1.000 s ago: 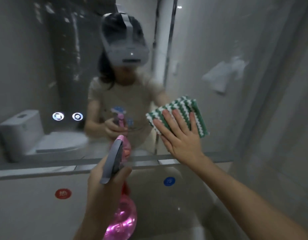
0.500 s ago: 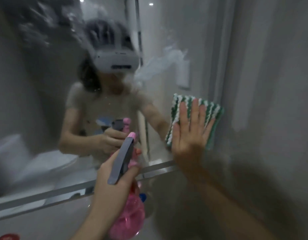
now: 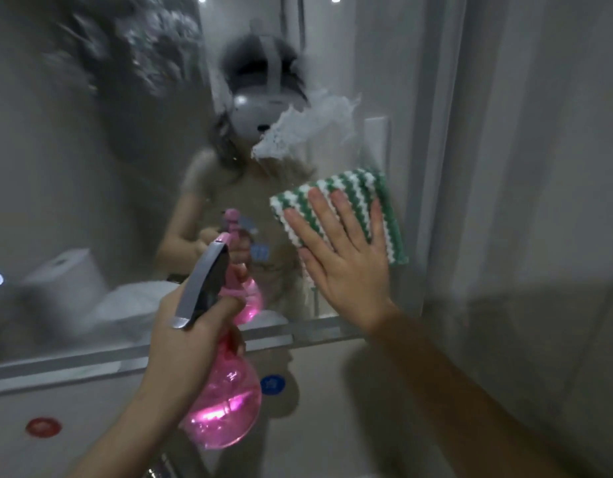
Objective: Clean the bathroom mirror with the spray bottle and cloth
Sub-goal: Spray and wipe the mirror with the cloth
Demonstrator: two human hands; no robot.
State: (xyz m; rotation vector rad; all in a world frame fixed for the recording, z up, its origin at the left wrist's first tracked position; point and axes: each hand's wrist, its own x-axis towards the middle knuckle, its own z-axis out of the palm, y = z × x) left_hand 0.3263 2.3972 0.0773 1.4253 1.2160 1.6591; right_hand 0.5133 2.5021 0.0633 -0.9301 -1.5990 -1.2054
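Lower left of frame: red round sticker [image 3: 43,427] on the wall under the mirror [image 3: 91,167]. Lower centre: left hand [image 3: 188,343] curled round the neck of the pink spray bottle [image 3: 226,398], grey trigger head up, nozzle toward the glass. Just right of it, blue round sticker [image 3: 272,385]. Centre right: right hand [image 3: 346,257] flat, fingers straight, pressing the green-and-white striped cloth [image 3: 336,208] against the mirror. Above the cloth, white foam smear [image 3: 308,129].

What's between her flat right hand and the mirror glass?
The head view shows the green-and-white striped cloth pressed flat under the right hand against the mirror.
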